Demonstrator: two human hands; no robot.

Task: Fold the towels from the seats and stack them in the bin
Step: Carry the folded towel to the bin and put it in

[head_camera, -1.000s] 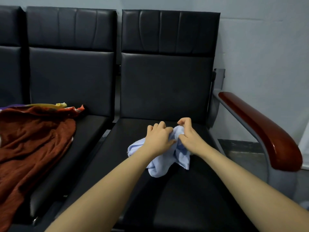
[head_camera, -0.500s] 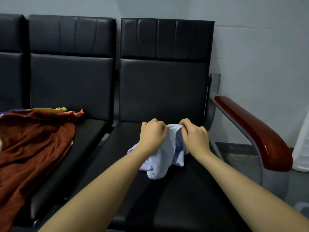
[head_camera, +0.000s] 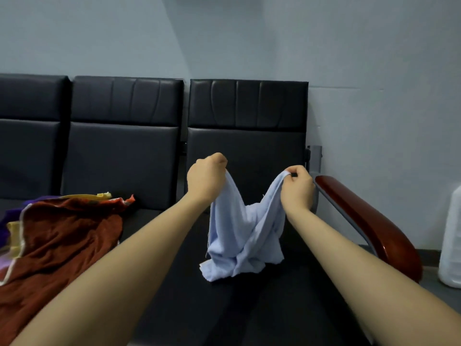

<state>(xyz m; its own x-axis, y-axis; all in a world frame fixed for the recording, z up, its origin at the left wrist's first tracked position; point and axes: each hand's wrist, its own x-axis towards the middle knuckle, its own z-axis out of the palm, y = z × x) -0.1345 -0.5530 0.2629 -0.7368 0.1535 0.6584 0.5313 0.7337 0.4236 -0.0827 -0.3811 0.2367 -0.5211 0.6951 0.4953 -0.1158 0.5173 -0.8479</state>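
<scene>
My left hand & right hand each pinch a top corner of the thin pale-blue cloth towel, held up apart w/ its bottom bunched on the black padded seat; rust-brown towel pile lies on the next seat to the left

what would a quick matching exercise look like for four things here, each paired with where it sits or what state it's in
Things:
1. pale blue cloth towel
2. rust-brown towel
3. red-brown wooden armrest
4. translucent white plastic jug

Places or states:
A. standing at the far right edge
B. heaped on the left seat
C. pinched by both hands, lower end on the seat
D. fixed along the right seat's side

Pairs: 1-C, 2-B, 3-D, 4-A
</scene>
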